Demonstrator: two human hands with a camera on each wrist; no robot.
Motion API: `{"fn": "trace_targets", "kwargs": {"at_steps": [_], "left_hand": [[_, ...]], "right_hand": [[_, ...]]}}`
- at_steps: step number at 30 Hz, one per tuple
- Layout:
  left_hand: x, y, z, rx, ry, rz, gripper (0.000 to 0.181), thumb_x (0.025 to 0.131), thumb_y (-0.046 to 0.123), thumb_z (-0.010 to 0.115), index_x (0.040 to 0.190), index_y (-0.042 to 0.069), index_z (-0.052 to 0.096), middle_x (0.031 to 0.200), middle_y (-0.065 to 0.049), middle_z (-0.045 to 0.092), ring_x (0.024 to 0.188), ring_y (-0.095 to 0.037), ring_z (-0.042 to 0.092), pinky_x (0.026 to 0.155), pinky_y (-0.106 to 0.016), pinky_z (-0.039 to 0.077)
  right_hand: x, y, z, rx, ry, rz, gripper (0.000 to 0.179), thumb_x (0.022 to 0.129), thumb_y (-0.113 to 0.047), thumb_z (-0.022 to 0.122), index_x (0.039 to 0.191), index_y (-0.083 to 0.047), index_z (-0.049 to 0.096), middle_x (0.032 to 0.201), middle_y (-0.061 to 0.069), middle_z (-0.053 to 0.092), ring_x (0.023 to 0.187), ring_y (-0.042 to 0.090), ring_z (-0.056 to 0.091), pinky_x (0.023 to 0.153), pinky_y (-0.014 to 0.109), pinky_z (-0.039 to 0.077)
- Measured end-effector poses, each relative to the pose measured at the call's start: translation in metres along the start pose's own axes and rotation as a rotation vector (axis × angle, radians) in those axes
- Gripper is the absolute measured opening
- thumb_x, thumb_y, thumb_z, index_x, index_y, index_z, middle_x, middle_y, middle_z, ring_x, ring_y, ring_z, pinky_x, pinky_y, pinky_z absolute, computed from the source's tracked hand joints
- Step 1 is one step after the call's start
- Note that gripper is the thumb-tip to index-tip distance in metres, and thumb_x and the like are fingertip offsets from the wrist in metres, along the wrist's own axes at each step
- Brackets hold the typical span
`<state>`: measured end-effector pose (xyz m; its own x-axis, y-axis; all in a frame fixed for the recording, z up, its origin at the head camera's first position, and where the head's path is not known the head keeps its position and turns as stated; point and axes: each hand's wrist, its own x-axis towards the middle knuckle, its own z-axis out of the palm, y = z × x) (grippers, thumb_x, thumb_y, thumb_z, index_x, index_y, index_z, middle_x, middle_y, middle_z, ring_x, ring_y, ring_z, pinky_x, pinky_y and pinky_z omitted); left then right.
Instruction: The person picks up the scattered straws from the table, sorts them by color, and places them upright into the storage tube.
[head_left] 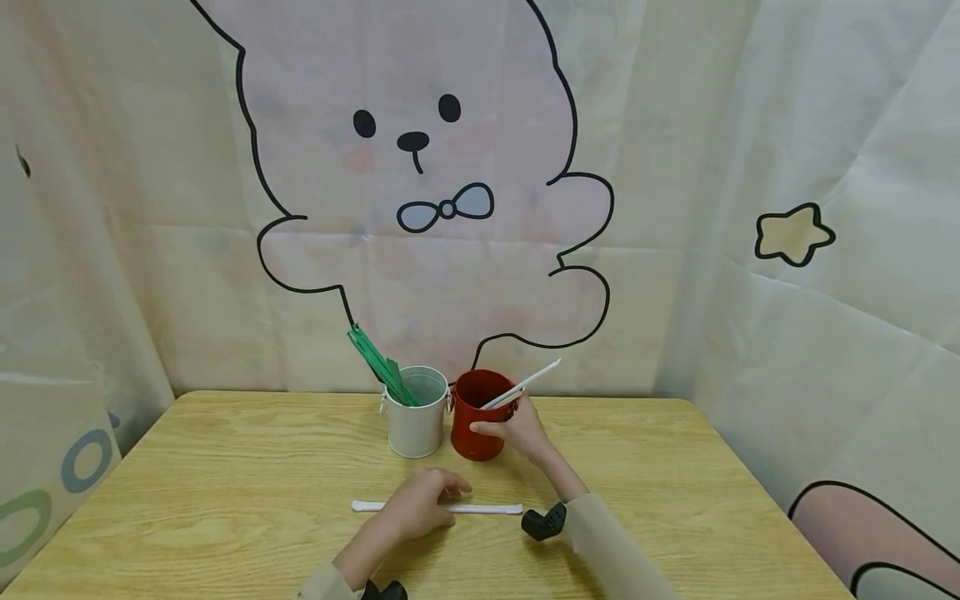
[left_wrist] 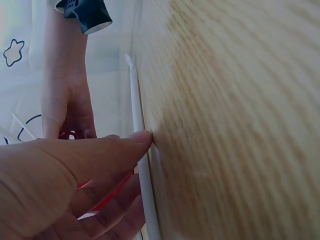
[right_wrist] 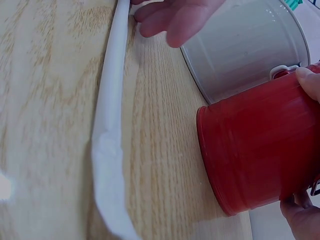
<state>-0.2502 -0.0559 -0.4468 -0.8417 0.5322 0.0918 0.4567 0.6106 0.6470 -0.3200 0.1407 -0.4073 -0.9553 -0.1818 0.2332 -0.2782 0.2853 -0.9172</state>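
A long, thin white stick, like a paper-wrapped straw (head_left: 487, 508), lies across the front of the table; its flattened end shows in the right wrist view. Over its middle is my left hand (head_left: 420, 503), thumb at one side of the straw and loosely bent fingers at the other. In the right wrist view those fingers stand apart from it. My right hand (head_left: 521, 427) grips the upright red bucket (right_wrist: 260, 145) from the right, thumb on its near side and fingers on the opposite side. Two similar white sticks (head_left: 525, 383) lean out of the red bucket to the right.
A white bucket (head_left: 415, 432) stands close to the left of the red one. Green sticks (head_left: 378, 360) lean leftward out of it. Behind the wooden table (head_left: 247, 475) hangs a printed curtain (head_left: 675, 208), close to its back edge.
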Motion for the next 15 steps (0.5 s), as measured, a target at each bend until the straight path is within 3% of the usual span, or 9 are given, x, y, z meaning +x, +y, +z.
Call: {"fn": "trace_targets", "kwargs": {"at_steps": [5, 11, 15], "left_hand": [[-0.001, 0.001, 0.000, 0.038, 0.007, 0.002, 0.030, 0.073, 0.000, 0.078, 0.102, 0.008, 0.073, 0.092, 0.000, 0.070, 0.084, -0.011, 0.062, 0.075, -0.027, 0.054], [-0.007, 0.004, -0.001, 0.089, 0.047, 0.054, 0.021, 0.070, -0.002, 0.079, 0.089, 0.006, 0.075, 0.083, 0.000, 0.071, 0.076, -0.009, 0.061, 0.067, -0.023, 0.051], [-0.010, 0.007, -0.003, 0.121, 0.052, 0.068, 0.016, 0.072, -0.002, 0.078, 0.085, 0.007, 0.076, 0.080, 0.000, 0.071, 0.073, -0.007, 0.061, 0.065, -0.021, 0.051]], "right_hand": [[0.000, 0.000, 0.000, -0.002, 0.000, 0.002, 0.081, 0.072, -0.008, 0.084, 0.139, -0.002, 0.040, 0.137, 0.016, 0.053, 0.127, 0.033, 0.048, 0.108, 0.053, 0.038], [0.003, 0.005, 0.000, -0.013, 0.003, -0.007, 0.081, 0.071, -0.008, 0.084, 0.138, -0.001, 0.040, 0.135, 0.016, 0.054, 0.124, 0.033, 0.050, 0.106, 0.053, 0.040], [0.010, 0.022, 0.001, 0.004, 0.017, -0.003, 0.082, 0.070, -0.009, 0.085, 0.139, -0.005, 0.040, 0.136, 0.014, 0.054, 0.125, 0.032, 0.050, 0.106, 0.053, 0.040]]}}
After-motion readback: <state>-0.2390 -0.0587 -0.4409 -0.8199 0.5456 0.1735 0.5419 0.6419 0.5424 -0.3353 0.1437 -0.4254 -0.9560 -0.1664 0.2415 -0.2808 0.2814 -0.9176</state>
